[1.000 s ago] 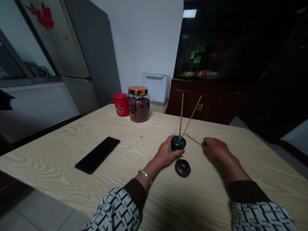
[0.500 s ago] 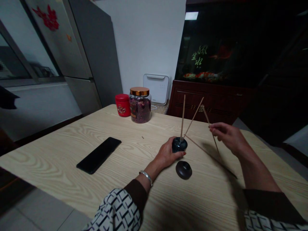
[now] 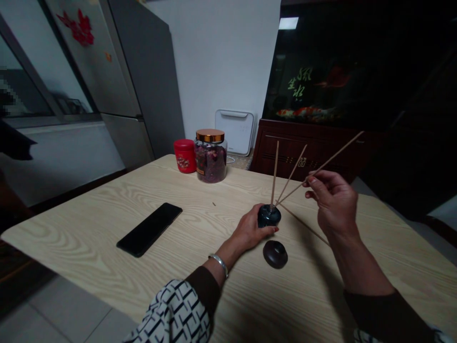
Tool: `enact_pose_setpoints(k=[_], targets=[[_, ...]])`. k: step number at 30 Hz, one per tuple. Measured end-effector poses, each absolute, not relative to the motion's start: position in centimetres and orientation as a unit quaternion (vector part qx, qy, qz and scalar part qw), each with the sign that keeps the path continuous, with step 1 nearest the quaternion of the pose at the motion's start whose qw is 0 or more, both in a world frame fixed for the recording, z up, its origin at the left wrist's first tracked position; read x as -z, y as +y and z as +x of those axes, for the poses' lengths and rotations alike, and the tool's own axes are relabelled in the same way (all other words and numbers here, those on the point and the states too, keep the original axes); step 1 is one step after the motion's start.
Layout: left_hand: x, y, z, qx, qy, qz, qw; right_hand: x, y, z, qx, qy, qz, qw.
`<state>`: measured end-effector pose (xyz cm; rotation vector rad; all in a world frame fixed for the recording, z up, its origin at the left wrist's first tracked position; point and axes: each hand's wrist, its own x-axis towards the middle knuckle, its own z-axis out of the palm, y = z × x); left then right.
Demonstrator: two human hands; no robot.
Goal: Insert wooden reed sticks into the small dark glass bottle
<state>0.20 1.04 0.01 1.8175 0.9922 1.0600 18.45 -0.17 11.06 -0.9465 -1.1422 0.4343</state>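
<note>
A small dark round bottle (image 3: 269, 215) stands on the wooden table (image 3: 107, 224) with two thin wooden sticks (image 3: 274, 174) rising from its mouth. My left hand (image 3: 250, 231) is wrapped round the bottle's left side. My right hand (image 3: 330, 202) is raised to the right of the bottle and pinches a third stick (image 3: 339, 152), whose lower tip points at the bottle's mouth. Another stick (image 3: 307, 225) lies flat on the table under that hand. A dark round cap (image 3: 275, 253) rests just in front of the bottle.
A black phone (image 3: 150, 229) lies on the table's left part. At the far edge stand a red tin (image 3: 184, 155) and a glass jar (image 3: 210, 155) with a copper lid. Behind are a fridge, a white appliance and a dark cabinet with a fish tank.
My right hand picked a stick up off the table, lifted it and swung it so its lower end points toward the bottle. My left hand stayed on the bottle.
</note>
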Motion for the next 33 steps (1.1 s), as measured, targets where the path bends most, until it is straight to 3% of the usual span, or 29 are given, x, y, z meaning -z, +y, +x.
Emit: enact_pose_setpoints(k=[4,10,14,19,21,33], targets=[[-0.2,1.0,0.2,-0.418,0.389,0.716,0.402,-9.9,0.1,17.9,-0.217,-0.563,-0.451,0.657],[-0.3,1.0,0.2,-0.421,0.382,0.719,0.401,-8.9,0.6,18.5,-0.291,-0.644,-0.513,0.488],[-0.3,1.0,0.2,-0.420,0.379,0.719,0.404,-8.7,1.4,22.1,-0.213,-0.669,-0.575,0.420],[-0.3,1.0,0.1,-0.420,0.378,0.717,0.408,-5.8,2.3,27.3,-0.066,-0.708,-0.697,0.094],[-0.3,0.9,0.1,-0.420,0.379,0.716,0.409,-4.4,2.5,28.3,-0.070,-0.691,-0.719,0.021],[-0.6,0.7,0.2,-0.418,0.383,0.713,0.412,-3.1,2.6,28.4,-0.120,-0.681,-0.720,0.063]])
